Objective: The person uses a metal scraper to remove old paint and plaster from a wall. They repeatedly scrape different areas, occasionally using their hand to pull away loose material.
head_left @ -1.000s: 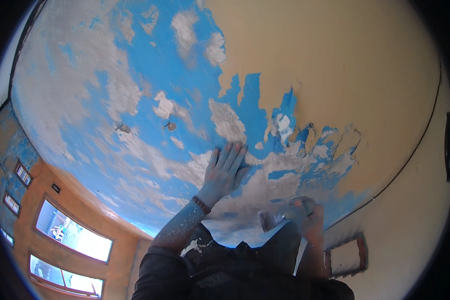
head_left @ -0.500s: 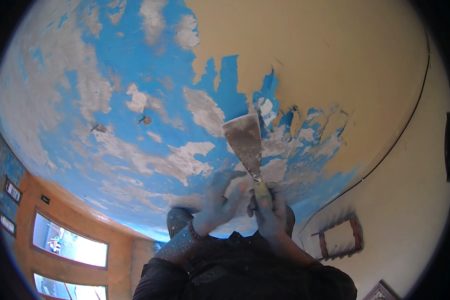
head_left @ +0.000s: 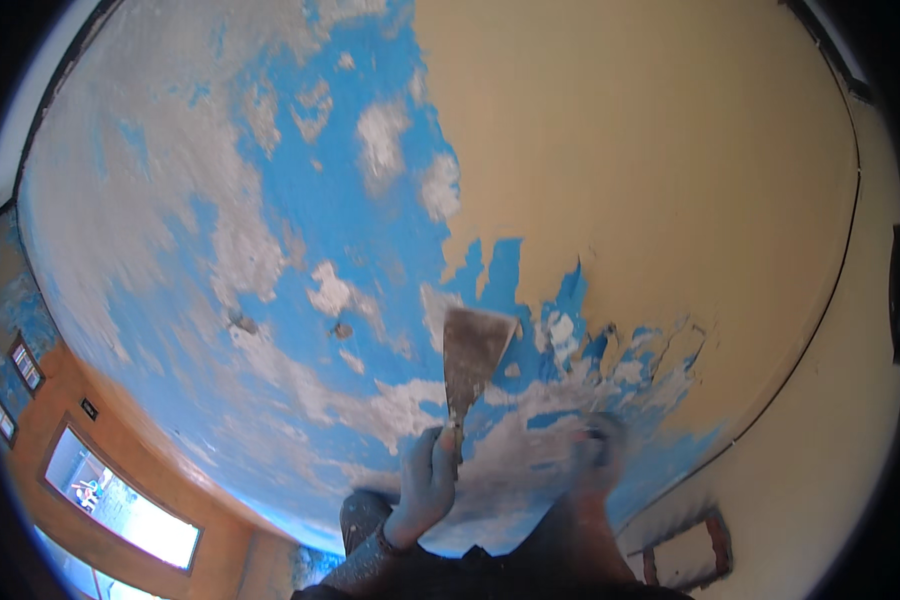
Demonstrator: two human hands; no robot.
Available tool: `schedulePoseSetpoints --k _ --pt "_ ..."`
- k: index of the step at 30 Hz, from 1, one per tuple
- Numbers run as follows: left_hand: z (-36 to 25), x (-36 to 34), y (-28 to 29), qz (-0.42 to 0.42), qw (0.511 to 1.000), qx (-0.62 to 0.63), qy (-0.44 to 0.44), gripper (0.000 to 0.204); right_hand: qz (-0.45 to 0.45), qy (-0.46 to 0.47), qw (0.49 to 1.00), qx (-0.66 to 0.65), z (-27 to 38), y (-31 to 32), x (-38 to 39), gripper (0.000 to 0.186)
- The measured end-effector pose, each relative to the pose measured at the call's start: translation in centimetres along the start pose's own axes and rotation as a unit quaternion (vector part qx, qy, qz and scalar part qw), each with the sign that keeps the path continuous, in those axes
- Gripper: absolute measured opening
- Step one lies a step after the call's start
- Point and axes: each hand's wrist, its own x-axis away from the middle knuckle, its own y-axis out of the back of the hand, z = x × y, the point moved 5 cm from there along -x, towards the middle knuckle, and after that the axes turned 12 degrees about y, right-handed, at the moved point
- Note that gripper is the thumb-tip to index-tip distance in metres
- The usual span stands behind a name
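A wide-bladed paint scraper [head_left: 475, 352] points upward in front of the wall, its metal blade dusty and pale along the edge. My left hand [head_left: 428, 488], coated in whitish dust, is closed around its handle. Off to the right, my right hand [head_left: 598, 458] is smeared by motion and apart from the scraper; its fingers are too blurred to read. Behind both hands the wall [head_left: 370, 270] is patchy: blue paint, bare grey plaster and beige paint [head_left: 620, 150] at upper right. Torn beige flakes [head_left: 680, 350] curl at the border.
A dark cable [head_left: 820, 320] runs down the right wall corner. Low on the right wall is a rough-edged opening [head_left: 685, 550]. On the left, an orange wall [head_left: 120, 420] holds a bright window [head_left: 120, 495]. My knees [head_left: 365, 515] are close to the patchy wall.
The scraper has passed from my right hand to my left. My right hand has moved away to the right. The view has tilted, showing more of the upper wall.
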Motion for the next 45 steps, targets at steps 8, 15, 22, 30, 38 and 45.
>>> schedulePoseSetpoints --k 8,15,22,30,38,45 --pt "-0.6 -0.9 -0.1 -0.094 0.989 0.064 -0.091 0.026 -0.178 0.013 0.946 0.271 -8.0 8.0 -8.9 0.047" --pt "-1.0 -0.4 0.7 -0.127 0.988 0.023 -0.083 0.036 -0.191 0.096 0.944 0.251 -9.2 6.8 -7.9 0.037" --pt "-3.4 -0.2 1.4 -0.194 0.968 -0.022 -0.16 0.041 -0.101 0.123 0.965 0.207 -7.2 5.8 -5.9 0.029" --pt "-2.8 -1.1 0.7 -0.237 0.958 -0.034 -0.157 0.042 -0.253 -0.094 0.953 0.139 -12.0 11.0 -4.0 0.016" --pt "-1.5 0.0 0.9 -0.227 0.96 0.018 -0.161 0.04 -0.174 -0.089 0.951 -0.24 -8.5 6.3 -12.2 0.033" --pt "-5.4 -1.2 1.9 -0.209 0.961 -0.021 -0.179 0.039 -0.157 -0.011 0.93 -0.332 -6.1 5.3 -13.9 0.032"
